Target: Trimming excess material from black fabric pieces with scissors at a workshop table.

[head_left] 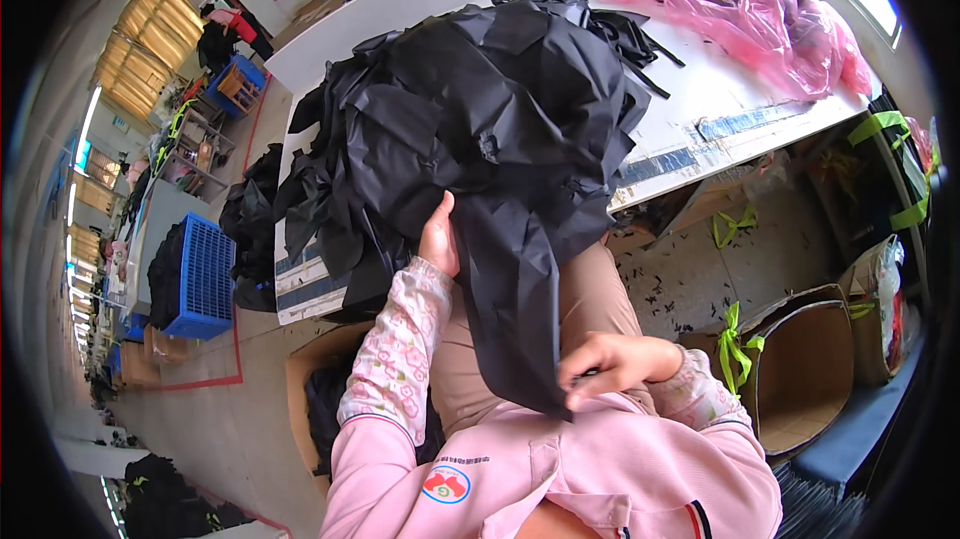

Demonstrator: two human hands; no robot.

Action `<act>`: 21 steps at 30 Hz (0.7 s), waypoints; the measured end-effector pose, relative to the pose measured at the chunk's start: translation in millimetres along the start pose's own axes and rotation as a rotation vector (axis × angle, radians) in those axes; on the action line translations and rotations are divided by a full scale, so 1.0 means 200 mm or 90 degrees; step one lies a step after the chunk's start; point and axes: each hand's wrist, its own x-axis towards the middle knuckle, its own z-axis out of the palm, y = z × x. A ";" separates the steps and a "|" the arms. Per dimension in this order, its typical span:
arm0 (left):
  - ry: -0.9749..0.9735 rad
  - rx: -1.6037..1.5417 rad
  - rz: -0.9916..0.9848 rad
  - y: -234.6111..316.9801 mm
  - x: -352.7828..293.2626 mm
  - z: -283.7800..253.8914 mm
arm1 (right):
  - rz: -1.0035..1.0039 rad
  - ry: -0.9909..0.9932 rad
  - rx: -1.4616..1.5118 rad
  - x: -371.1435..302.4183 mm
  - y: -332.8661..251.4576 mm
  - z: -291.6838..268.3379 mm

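Observation:
A black fabric piece point(512, 309) hangs from a big heap of thin black fabric point(490, 99) over the table's front edge and down across my lap. My left hand point(440, 237) grips the left side of this piece. Its thumb shows, while the other fingers are hidden under the cloth. Beside the lower right corner of the piece, my right hand point(622, 365) is closed, with its fingertips at the fabric edge. Something small and dark shows between those fingers, too hidden to name.
The white table point(690, 144) bears the heap and pink plastic film point(745, 14). Open cardboard boxes point(800, 369) stand at the right, and another cardboard box point(303, 364) by my left leg. A blue crate point(205, 279) stands left. Dark scraps litter the floor. Far off, a person point(235, 27) stands.

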 end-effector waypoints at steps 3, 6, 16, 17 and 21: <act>0.008 -0.013 0.055 0.06 0.07 -0.08 | -0.198 -0.075 0.063 -0.12 -0.12 -0.11; -0.013 -0.050 -0.045 0.09 0.16 -0.10 | -0.454 -0.172 0.161 -0.19 -0.31 -0.13; -0.013 0.223 -0.223 0.27 0.21 -0.15 | -0.587 -0.240 0.029 -0.31 -0.75 -0.18; -0.009 0.302 -0.254 0.28 0.20 -0.14 | -0.587 -0.221 0.042 -0.30 -0.73 -0.18; -0.021 0.481 -0.281 0.39 0.10 -0.14 | -0.590 -0.152 0.100 -0.22 -0.62 -0.22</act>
